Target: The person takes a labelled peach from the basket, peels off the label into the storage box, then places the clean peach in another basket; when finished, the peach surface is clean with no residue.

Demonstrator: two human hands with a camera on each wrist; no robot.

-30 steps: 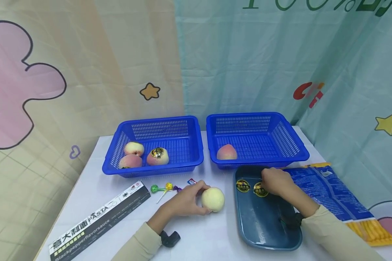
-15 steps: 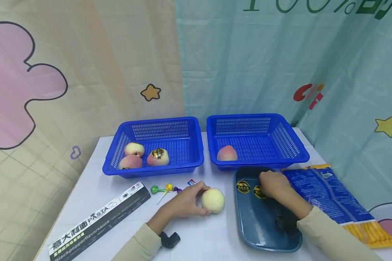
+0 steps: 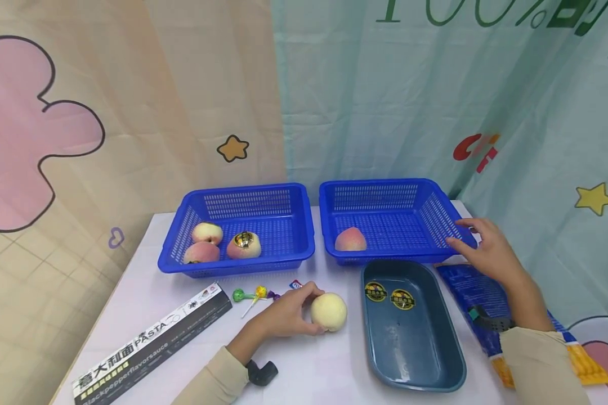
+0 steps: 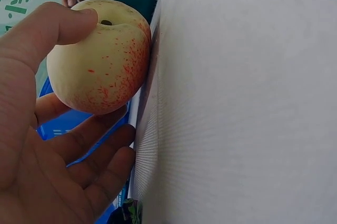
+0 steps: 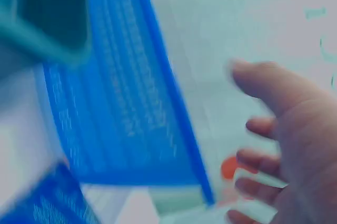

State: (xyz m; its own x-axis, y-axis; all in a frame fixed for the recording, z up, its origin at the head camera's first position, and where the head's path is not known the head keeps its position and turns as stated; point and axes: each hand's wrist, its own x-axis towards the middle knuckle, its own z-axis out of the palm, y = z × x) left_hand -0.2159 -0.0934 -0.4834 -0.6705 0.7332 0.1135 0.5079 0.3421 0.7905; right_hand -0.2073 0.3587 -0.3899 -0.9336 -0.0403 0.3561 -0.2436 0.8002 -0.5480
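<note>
My left hand grips a pale yellow peach on the white table. In the left wrist view, the thumb presses beside the stem hollow of the peach, whose lower side is flecked red. My right hand holds nothing; its fingers are spread and loosely bent by the right front corner of the right blue basket. Whether they touch the rim I cannot tell. The right wrist view is blurred, with that hand beside the basket. A dark teal tray with two round black-and-gold stickers lies between the hands.
One pink peach sits in the right basket. The left blue basket holds three peaches. Lollipops and a black pasta box lie at left. A blue-and-yellow bag lies under my right forearm. A curtain hangs behind.
My right hand has left the teal tray and moved right and back to the right basket's corner, its fingers spreading. The left hand and its peach have stayed in place.
</note>
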